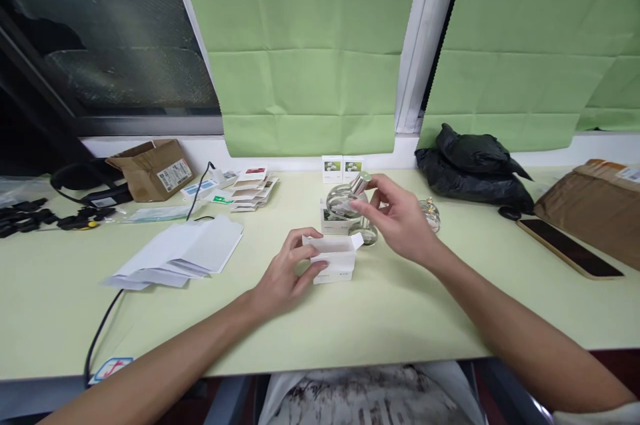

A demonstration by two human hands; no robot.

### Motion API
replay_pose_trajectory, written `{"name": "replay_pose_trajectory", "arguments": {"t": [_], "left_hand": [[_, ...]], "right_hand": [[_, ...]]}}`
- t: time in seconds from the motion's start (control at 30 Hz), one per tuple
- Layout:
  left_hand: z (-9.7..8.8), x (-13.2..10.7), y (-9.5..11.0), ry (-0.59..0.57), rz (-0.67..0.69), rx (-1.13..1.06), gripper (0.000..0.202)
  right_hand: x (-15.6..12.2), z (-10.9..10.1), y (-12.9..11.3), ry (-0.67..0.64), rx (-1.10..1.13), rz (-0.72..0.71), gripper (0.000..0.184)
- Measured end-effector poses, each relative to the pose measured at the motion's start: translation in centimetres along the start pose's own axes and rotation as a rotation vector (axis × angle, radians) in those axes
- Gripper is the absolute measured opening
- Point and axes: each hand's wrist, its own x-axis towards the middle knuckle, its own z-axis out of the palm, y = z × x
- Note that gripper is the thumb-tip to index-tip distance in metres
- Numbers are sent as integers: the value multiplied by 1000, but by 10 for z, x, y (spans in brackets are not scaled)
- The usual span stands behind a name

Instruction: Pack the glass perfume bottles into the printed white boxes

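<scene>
My left hand (290, 271) is closed on a small white carton (334, 266) that stands on the table with its top flap open. Above and behind the carton, my right hand (397, 215) grips a clear round perfume bottle (341, 202), tilted, with its shiny cap between the fingers. A second glass bottle (369, 234) rests on the table just behind the carton, partly hidden. Another carton with a plant picture (331, 223) stands behind the held one. More glass bottles (431, 214) show beyond my right wrist.
Two white picture boxes (333, 169) stand by the wall. To the left are paper sheets (185, 251), stacked flat cartons (253, 188), an opened cardboard box (153, 171) and a black cable (103, 328). A black plastic bag (475, 175), a phone (570, 249) and a brown parcel (595, 211) lie right.
</scene>
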Motion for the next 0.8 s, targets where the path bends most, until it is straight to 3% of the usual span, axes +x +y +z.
{"name": "replay_pose_trajectory", "arguments": {"t": [0.13,0.47,0.63,0.8], "left_hand": [[7,7,1,26,-48,-21,40],[11,3,0,65,-138,-126,41],[12,7,3,81,-138,-192,42],[12,7,3,76,-146,-204,40]], "right_hand": [[-1,-2,-3,-36,107,-15,26],[-14,7,7,-212,-53,-48,26],[-16,7,2,-276,-10,-84,49],[-14,5,2,-318,-12,-116,39]]}}
